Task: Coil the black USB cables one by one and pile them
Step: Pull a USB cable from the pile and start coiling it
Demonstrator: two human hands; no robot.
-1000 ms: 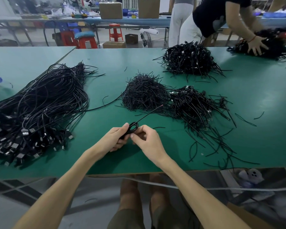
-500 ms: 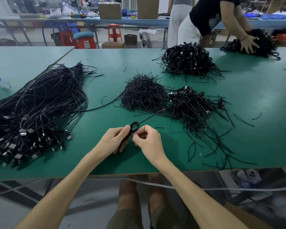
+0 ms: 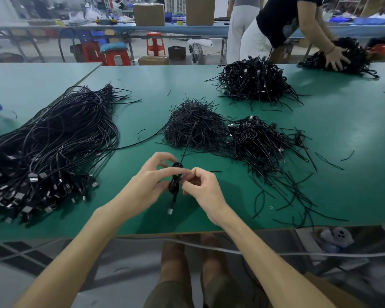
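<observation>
Fingers (image 3: 152,160) pinching coiled cable (image 3: 174,185), table edge (image 3: 142,231) (close)

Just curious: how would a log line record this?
left hand: holds coiled cable | right hand: pinches it | coiled pile: ahead, right

A wide green worktable (image 3: 353,178) fills the foreground, with a second green table (image 3: 31,85) set against its left side. Behind them a long blue-topped bench (image 3: 180,30) crosses the room and carries two cardboard boxes (image 3: 148,14). Red plastic stools (image 3: 155,43) stand on the pale floor by it, one topped with a teal cushion (image 3: 113,47). The near floor (image 3: 53,274) is grey.
</observation>
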